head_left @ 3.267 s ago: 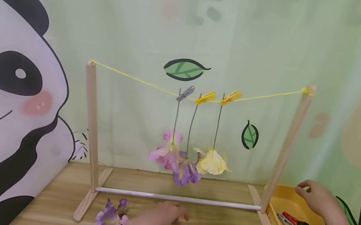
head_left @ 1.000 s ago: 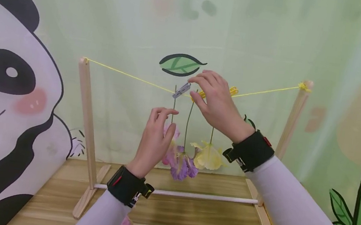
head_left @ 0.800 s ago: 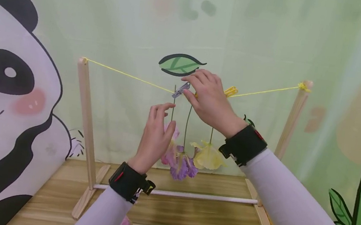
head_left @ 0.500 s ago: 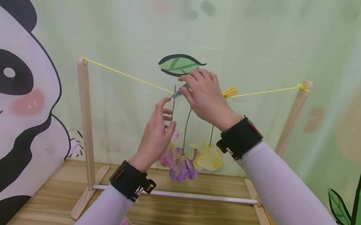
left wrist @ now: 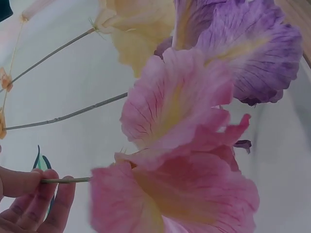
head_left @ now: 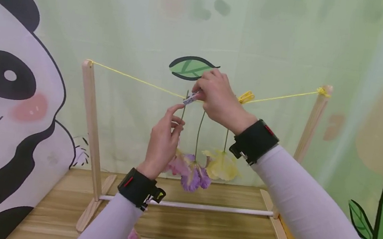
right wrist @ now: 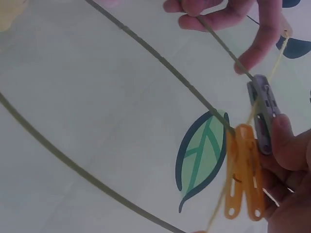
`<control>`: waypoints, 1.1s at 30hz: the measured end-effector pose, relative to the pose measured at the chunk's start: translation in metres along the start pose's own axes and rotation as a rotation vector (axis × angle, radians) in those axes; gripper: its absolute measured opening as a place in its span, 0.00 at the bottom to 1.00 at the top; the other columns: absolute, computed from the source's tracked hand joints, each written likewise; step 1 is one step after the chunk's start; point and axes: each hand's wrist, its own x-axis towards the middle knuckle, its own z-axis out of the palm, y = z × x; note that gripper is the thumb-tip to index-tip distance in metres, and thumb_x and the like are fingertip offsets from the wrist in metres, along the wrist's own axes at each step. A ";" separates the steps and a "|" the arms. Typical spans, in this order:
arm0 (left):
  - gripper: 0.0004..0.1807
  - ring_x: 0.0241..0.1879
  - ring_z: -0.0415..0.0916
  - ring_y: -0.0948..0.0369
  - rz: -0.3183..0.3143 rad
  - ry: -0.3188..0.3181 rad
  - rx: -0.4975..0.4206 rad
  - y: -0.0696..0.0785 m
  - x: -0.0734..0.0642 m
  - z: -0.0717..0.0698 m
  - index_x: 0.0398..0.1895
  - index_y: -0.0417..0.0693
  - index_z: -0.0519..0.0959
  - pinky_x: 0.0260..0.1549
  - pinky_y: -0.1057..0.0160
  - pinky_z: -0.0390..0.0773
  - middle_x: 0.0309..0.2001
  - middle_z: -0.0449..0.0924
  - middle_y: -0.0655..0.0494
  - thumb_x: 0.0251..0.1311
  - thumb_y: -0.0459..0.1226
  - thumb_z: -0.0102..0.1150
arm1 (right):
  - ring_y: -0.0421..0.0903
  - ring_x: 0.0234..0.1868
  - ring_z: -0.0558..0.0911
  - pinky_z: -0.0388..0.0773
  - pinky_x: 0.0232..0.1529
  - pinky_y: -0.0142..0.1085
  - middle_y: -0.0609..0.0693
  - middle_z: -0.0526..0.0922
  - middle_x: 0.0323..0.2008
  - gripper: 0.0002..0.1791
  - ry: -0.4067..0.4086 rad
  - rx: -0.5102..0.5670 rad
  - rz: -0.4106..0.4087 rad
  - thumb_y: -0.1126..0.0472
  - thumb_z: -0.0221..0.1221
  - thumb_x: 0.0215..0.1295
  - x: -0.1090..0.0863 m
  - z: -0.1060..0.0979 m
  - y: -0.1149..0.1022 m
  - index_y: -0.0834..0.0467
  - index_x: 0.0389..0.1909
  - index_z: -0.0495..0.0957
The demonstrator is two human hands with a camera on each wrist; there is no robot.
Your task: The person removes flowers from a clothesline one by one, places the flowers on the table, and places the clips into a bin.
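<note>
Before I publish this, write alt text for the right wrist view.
A right hand pinches a grey clothespin, while a left hand pinches the thin flower stem leading to it. Beside it, an orange-yellow clothespin holds another stem on a yellow string, with a printed green leaf behind.

The far side is covered by a pale green cloth [head_left: 282,38], printed with a panda [head_left: 0,110] at left and a leaf [head_left: 188,68] in the middle; below it, a wood-grained tabletop [head_left: 227,230] is softly lit.
</note>
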 end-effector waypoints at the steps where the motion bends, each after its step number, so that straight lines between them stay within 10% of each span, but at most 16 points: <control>1: 0.28 0.39 0.79 0.59 -0.001 0.002 0.003 0.001 0.000 0.000 0.66 0.59 0.64 0.38 0.58 0.81 0.38 0.80 0.53 0.65 0.28 0.54 | 0.54 0.46 0.68 0.64 0.54 0.49 0.55 0.77 0.34 0.02 0.024 0.020 -0.002 0.70 0.61 0.62 0.000 0.000 0.001 0.62 0.34 0.81; 10: 0.29 0.38 0.80 0.58 -0.003 0.003 0.004 0.001 -0.004 -0.006 0.65 0.58 0.65 0.38 0.57 0.81 0.36 0.80 0.54 0.64 0.26 0.55 | 0.53 0.42 0.67 0.63 0.50 0.47 0.57 0.78 0.33 0.03 0.219 0.132 0.042 0.73 0.60 0.61 -0.005 -0.001 0.010 0.65 0.34 0.80; 33: 0.23 0.38 0.79 0.60 0.028 0.029 -0.030 -0.010 -0.035 -0.020 0.60 0.55 0.72 0.35 0.60 0.83 0.37 0.80 0.53 0.64 0.30 0.57 | 0.56 0.53 0.65 0.58 0.55 0.53 0.56 0.73 0.46 0.13 0.390 0.222 -0.020 0.63 0.58 0.65 -0.040 0.004 0.012 0.62 0.49 0.76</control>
